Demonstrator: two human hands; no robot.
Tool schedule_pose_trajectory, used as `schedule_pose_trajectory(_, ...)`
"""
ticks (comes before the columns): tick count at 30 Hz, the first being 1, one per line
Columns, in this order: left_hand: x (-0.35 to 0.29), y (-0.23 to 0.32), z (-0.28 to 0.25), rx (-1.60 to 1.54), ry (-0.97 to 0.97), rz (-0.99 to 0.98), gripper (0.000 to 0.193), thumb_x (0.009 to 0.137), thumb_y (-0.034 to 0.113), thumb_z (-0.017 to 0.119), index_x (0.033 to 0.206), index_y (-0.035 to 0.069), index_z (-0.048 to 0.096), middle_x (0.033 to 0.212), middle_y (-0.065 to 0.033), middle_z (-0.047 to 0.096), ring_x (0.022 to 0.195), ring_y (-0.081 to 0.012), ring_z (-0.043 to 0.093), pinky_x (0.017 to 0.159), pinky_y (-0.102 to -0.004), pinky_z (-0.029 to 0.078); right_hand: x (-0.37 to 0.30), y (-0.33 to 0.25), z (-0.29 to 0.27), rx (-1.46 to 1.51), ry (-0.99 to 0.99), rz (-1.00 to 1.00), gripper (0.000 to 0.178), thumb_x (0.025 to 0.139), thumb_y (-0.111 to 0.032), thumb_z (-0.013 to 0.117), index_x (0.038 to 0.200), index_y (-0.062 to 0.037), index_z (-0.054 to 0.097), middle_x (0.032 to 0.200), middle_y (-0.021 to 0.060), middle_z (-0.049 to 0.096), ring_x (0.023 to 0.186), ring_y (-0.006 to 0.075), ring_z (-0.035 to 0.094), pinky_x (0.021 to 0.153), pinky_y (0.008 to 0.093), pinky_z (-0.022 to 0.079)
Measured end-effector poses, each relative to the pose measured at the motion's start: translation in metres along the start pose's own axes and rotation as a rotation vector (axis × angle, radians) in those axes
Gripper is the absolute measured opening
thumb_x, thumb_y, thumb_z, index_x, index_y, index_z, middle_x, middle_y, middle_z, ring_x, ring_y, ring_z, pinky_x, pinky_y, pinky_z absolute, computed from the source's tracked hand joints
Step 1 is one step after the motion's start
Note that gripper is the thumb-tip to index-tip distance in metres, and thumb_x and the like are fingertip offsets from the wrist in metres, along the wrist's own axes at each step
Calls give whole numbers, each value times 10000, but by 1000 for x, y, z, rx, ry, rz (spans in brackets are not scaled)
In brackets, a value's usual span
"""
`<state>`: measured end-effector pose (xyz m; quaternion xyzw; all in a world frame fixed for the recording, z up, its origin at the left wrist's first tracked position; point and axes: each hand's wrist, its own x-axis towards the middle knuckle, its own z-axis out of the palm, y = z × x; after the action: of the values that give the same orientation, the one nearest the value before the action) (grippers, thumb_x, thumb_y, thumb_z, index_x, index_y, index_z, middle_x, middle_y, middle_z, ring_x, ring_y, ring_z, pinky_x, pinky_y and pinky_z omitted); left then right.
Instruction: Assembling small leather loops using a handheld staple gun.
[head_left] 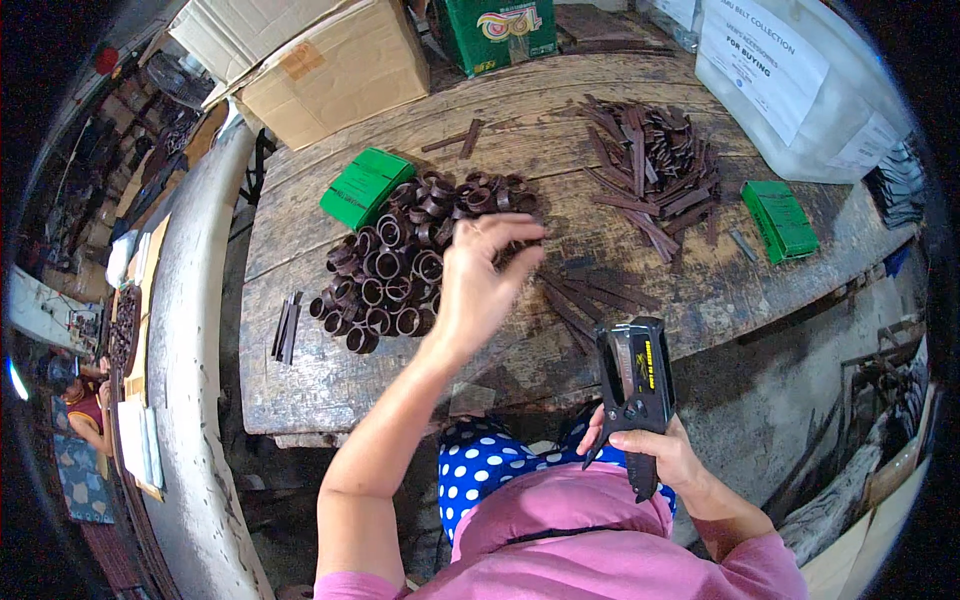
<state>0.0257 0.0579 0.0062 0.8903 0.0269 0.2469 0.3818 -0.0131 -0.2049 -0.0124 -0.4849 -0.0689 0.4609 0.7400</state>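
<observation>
My left hand (480, 275) reaches over the right part of a heap of dark brown strap loops (385, 265). Its fingers are bent and slightly blurred, with the thumb apart from them, and I see nothing held between them. Close to my lap, my right hand (660, 445) is wrapped round the handle of a black and silver plier stapler (635, 375), whose head points away from me. Several loose dark brown strips (600, 290) lie fanned out between my left hand and the stapler. Farther right and back is a larger pile of short brown strips (655, 160).
On the worn wooden table (700, 300), a green box (367, 188) touches the loops and another green box (780, 220) sits far right. A cardboard box (330, 75), a dark green carton (500, 35) and a translucent bin (800, 90) line the back. Someone (90, 405) sits far left.
</observation>
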Motion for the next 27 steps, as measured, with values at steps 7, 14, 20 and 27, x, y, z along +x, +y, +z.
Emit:
schedule_pose_trajectory(7, 23, -47, 5, 293, -39, 258, 196, 689, 55, 737, 883, 76, 712, 1128, -88, 640, 1072, -292, 552, 910, -386, 453, -6, -2, -15, 2, 129, -150, 299, 775, -64, 619, 1048, 48, 573, 883, 154, 648, 872, 265, 638, 849, 385, 470)
schedule_pose_trajectory(14, 16, -13, 19, 221, -93, 358, 168, 713, 88, 718, 879, 64, 703, 995, -69, 610, 972, -277, 522, 850, -374, 444, -9, -14, -31, -35, 345, -246, 346, 720, -102, 596, 1021, 65, 558, 863, 191, 639, 844, 306, 636, 832, 409, 482)
schedule_pose_trajectory(20, 17, -6, 48, 141, -420, 488, 184, 742, 52, 672, 924, 26, 681, 911, -109, 565, 933, -293, 538, 789, -372, 468, -4, -19, -30, 20, 278, -320, 301, 762, -50, 623, 1037, 58, 564, 869, 173, 638, 845, 279, 638, 823, 390, 484)
schedule_pose_trajectory(27, 19, 0, 54, 166, -372, 470, 164, 716, 51, 690, 875, 28, 661, 823, -95, 581, 836, -281, 569, 733, -365, 480, -3, -18, -26, 21, 279, -353, 290, 777, -49, 627, 1040, 55, 560, 874, 162, 638, 843, 266, 637, 816, 389, 485)
